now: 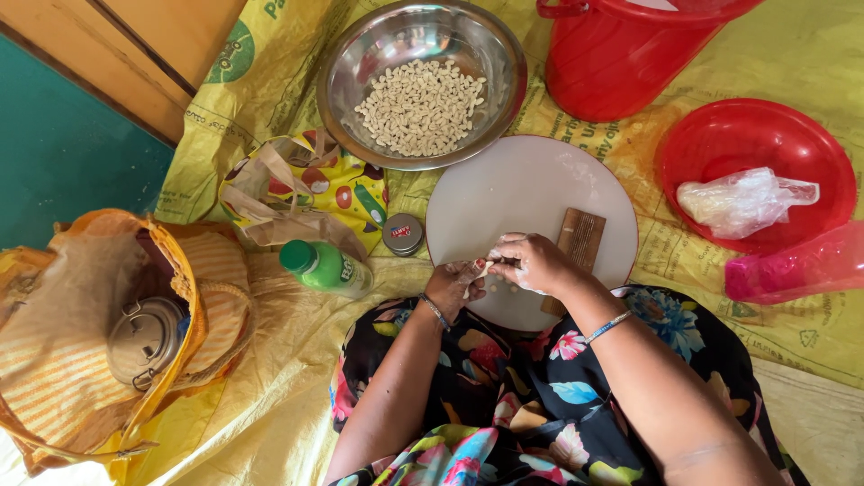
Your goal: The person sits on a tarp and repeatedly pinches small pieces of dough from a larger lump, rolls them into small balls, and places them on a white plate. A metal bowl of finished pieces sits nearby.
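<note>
A small pale strip of dough (pixel 480 270) is being pinched between the two hands over the near edge of the round white board (pixel 522 193). Its long axis is running slantwise, one end pointing toward the steel bowl (pixel 504 54) at the far edge of the yellow mat (pixel 792 54) and the other down toward the person's lap; its exact shape is hard to make out, since fingers are covering most of it.

The left hand (pixel 453 286) is curling its fingertips closed on the lower end of the strip. The right hand (pixel 531 263) is closing thumb and fingers on the upper end, so the piece is sitting between the two hands, touching both.

Just beside the right hand a ridged wooden block (pixel 580 238) is lying on the board, partly hidden under the wrist. The steel bowl, touching the board's far edge, is holding many small pale shaped pieces (pixel 421 106). A red bucket (pixel 621 54) is standing toward the mat's far right, and a red basin (pixel 765 135) with a clear plastic bag (pixel 742 202) in it is lying at the right edge, a pink container (pixel 796 265) just beside it. Left of the board are lying a small round tin (pixel 402 234), a green bottle (pixel 326 266) on its side and a printed cloth bag (pixel 306 193). At the mat's left edge an orange bag (pixel 81 360) is holding a metal lidded tin (pixel 144 340).
</note>
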